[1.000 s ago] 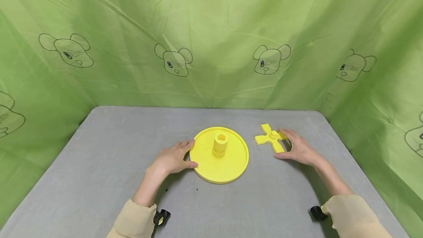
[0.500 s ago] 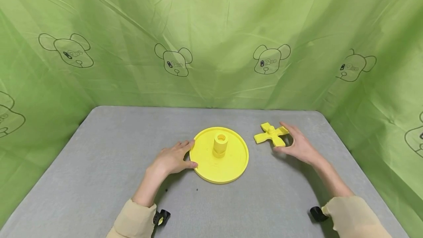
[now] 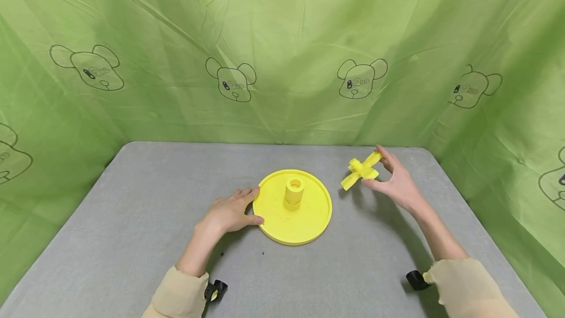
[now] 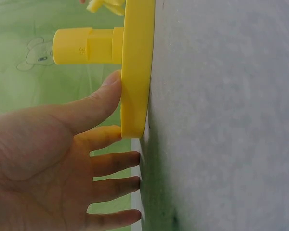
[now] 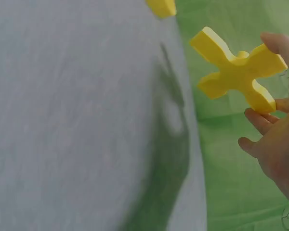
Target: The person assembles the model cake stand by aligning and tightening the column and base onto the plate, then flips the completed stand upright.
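A round yellow base [image 3: 273, 229] lies flat on the table, its rim raised and a hollow upright post [image 3: 294, 195] at its centre. My left hand [image 3: 229, 212] rests at the base's left edge. In the left wrist view, the thumb touches the rim [image 4: 135, 101] and the other fingers are extended towards the table. My right hand [image 3: 399, 183] holds a yellow four-armed cross piece [image 3: 363, 168] with a small round knob, pinching two of its arms between thumb and fingers. The cross [image 5: 233, 74] is tilted and raised above the table in the right wrist view.
The grey table [image 3: 145, 220] has rounded back corners. Green cloth [image 3: 282, 23] with printed bear faces hangs behind it and at both sides. A black wrist device [image 3: 216, 290] is at the left cuff, another wrist device [image 3: 417, 280] at the right.
My right hand has lifted the cross piece off the table and tilted it, its knob now leaning leftward. The left hand and the round base have stayed in place.
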A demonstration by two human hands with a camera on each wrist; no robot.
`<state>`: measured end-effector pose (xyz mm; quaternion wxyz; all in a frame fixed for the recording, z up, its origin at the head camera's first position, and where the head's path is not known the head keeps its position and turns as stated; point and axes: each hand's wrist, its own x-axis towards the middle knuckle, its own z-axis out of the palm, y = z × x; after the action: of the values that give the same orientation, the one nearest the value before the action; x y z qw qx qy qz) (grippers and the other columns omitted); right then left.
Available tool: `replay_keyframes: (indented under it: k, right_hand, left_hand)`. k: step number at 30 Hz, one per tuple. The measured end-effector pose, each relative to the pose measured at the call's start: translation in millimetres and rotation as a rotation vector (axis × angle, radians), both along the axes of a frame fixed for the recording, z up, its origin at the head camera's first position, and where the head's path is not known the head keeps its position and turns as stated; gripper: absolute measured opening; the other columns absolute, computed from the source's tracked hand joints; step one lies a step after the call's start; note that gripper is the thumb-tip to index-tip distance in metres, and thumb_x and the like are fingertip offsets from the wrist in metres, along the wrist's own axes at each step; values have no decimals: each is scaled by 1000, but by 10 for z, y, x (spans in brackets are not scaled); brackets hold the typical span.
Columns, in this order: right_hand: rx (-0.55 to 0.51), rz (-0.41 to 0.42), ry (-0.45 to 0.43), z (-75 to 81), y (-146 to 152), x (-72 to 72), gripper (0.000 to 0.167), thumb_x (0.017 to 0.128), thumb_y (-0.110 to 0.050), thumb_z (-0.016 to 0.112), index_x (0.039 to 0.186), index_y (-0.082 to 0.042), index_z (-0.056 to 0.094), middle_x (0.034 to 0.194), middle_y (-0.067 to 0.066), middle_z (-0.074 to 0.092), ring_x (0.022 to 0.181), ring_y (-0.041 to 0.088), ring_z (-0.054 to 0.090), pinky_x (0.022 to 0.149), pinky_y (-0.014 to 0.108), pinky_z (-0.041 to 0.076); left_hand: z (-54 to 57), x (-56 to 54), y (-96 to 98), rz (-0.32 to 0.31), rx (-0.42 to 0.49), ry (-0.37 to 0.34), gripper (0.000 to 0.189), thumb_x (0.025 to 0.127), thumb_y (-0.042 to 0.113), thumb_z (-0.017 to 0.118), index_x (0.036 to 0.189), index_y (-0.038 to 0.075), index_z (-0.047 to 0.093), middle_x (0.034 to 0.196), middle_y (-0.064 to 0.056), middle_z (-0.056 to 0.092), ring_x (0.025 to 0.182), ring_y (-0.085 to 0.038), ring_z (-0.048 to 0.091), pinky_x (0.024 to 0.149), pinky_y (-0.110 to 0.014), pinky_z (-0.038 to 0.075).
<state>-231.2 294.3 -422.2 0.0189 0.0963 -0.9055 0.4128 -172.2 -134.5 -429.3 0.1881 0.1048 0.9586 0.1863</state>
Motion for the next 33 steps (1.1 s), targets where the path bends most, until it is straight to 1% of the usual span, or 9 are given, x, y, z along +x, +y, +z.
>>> replay_keyframes:
  k: [4,7,12,15,18,22,26,29,33]
  right_hand:
    - [-109,2,14,121,-119,32,108,86,-29,84,167,-19,14,165,15,39,152,42,35,123,65,28]
    - [-197,18,47,196,-233,50,102,86,-20,85,165,-18,21,163,13,41,149,33,41,125,55,31]
    - [-389,102,108,274,-425,76,91,85,1,80,161,-9,32,161,13,42,141,17,47,122,25,38]
    - [-468,162,116,321,-549,92,87,84,7,78,158,-7,35,159,11,44,138,14,48,117,16,40]
    - [-480,207,107,376,-689,111,87,83,7,78,158,-9,37,159,6,45,139,15,46,116,18,42]
    - [-438,268,99,444,-876,132,90,82,4,80,159,-14,38,161,5,44,141,15,45,112,20,48]
    - [-391,331,109,486,-1031,148,92,81,2,82,160,-15,38,162,3,42,141,15,44,109,20,50]
    - [-354,357,115,512,-1122,157,94,79,0,84,159,-19,40,161,0,42,141,16,44,111,25,51]
    - [-279,370,106,550,-1212,174,98,77,-4,87,159,-28,39,162,-4,39,141,18,47,116,36,48]
  left_hand:
    - [0,0,0,0,-1,-3,86,95,50,69,164,17,30,169,-13,32,157,-38,29,120,-72,27]
    - [5,-1,-3,4,3,-9,86,95,50,69,164,17,29,170,-13,31,158,-38,28,121,-72,26]
    - [-2,-4,-8,2,5,-9,86,95,50,69,164,17,29,169,-13,31,158,-39,28,121,-72,26]
    - [-7,-7,-14,3,7,-11,86,95,51,69,164,18,29,170,-13,31,158,-39,27,121,-72,25]
    - [-16,-13,-21,2,7,-9,86,95,50,69,164,17,29,170,-13,31,158,-39,27,121,-72,25]
    - [-25,-22,-20,4,9,-10,86,95,50,69,164,17,29,170,-12,30,158,-39,27,121,-72,24]
    - [-25,-24,-10,4,6,-12,87,95,51,69,164,18,28,170,-12,30,158,-39,27,121,-73,24]
    - [-23,-25,-5,3,5,-14,86,95,51,69,164,19,28,170,-12,30,158,-38,27,121,-73,24]
    - [-19,-25,-1,3,7,-15,86,95,50,69,164,19,28,170,-12,29,158,-38,26,121,-73,24]
